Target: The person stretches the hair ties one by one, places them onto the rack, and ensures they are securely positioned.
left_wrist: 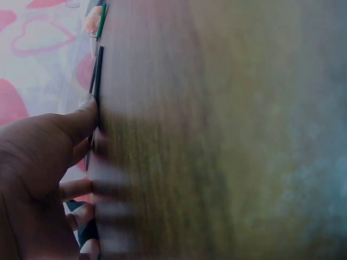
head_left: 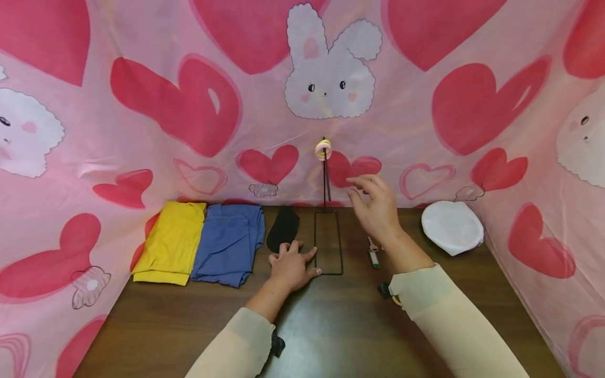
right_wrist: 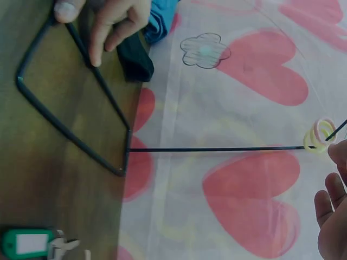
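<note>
A black wire stand [head_left: 341, 241] has a rectangular base flat on the table and a thin upright with a hook. Pale yellow and pink rings [head_left: 323, 150] hang together on the hook near its top. My left hand [head_left: 291, 268] rests at the base's left side, thumb at the near corner and index finger on the side wire [right_wrist: 103, 86]. To the right of the upright, my right hand [head_left: 375, 202] is raised with nothing in it, fingers loosely bent and thumb apart from them. In the right wrist view its fingertips show close to the rings and the hook.
Folded yellow cloth [head_left: 172, 241] and blue cloth [head_left: 229, 244] lie at the left. A black folded cloth item [head_left: 283, 228] sits just beyond my left hand. Keys with a green tag [head_left: 374, 257] lie right of the stand. A white round fabric item [head_left: 452, 227] stands at the back right.
</note>
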`<state>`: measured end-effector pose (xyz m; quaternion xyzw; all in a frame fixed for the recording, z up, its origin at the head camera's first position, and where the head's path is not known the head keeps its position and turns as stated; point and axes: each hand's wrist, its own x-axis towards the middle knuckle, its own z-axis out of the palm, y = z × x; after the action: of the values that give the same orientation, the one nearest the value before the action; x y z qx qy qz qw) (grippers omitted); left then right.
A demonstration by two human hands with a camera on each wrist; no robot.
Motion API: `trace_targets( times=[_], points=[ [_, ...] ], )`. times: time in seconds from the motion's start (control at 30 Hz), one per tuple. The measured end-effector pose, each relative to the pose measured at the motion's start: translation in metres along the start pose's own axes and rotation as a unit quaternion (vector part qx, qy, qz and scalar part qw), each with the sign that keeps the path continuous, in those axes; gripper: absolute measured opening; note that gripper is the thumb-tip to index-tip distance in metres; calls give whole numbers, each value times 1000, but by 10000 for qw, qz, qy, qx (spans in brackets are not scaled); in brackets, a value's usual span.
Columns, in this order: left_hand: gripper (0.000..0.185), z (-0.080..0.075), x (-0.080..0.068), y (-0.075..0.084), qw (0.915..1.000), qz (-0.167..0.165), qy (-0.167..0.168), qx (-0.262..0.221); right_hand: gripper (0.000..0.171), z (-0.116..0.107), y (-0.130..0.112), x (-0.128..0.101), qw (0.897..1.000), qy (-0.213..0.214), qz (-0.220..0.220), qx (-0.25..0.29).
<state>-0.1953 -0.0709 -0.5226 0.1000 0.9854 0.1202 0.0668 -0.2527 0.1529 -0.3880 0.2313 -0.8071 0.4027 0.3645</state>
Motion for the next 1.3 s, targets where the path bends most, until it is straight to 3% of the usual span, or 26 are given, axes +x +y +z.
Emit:
trace_targets(
  times=[0.37, 0.83, 1.3],
  points=[
    [67, -1, -1, 1, 10000, 29, 43, 8, 20, -16, 10, -42, 9999, 109, -6, -106],
    [68, 1, 0, 1, 10000, -14, -19, 2, 26, -64, 11, -85, 9988, -257, 41, -407],
    [68, -1, 0, 1, 10000, -11, -47, -68, 34, -96, 37, -119, 9967, -631, -181, -472]
  ],
)
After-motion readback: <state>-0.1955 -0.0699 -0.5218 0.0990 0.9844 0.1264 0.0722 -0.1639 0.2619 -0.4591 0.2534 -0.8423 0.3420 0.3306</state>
